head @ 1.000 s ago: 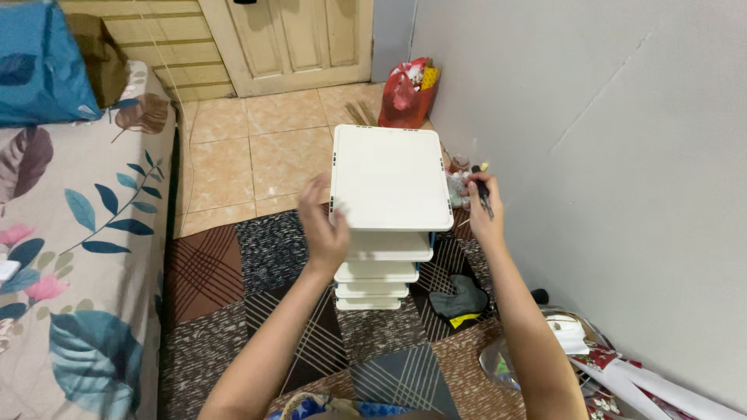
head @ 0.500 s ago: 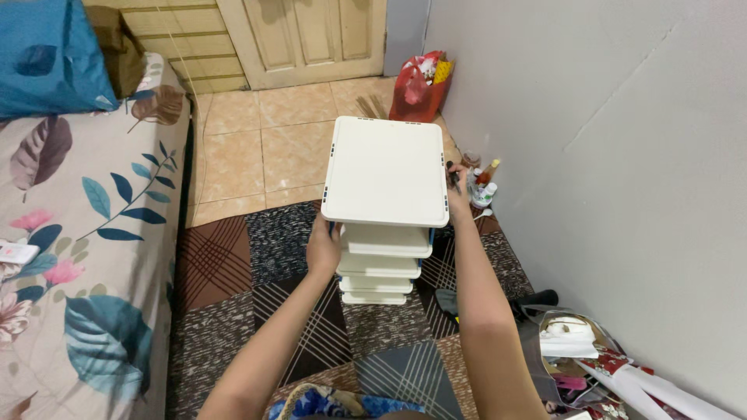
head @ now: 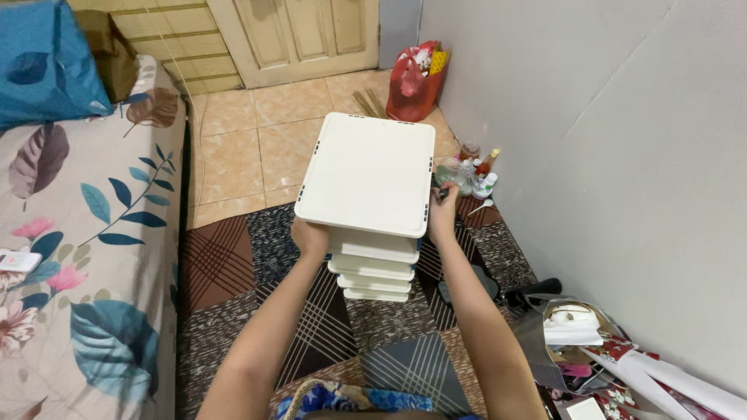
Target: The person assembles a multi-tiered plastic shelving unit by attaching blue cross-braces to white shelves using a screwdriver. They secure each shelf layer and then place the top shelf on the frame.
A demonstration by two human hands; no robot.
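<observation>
Hands [head: 310,236] [head: 442,211] grasping white drawer tower [head: 366,175], bottles [head: 476,173] beside wall [head: 607,140]

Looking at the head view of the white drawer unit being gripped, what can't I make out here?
- Left hand fingers: tucked under the white drawer unit top, hidden.
- Right hand: holds a small dark item, too small to identify.
- Drawer fronts and contents: hidden by the top panel.
- Small bottles by the wall: too small to tell apart.
</observation>
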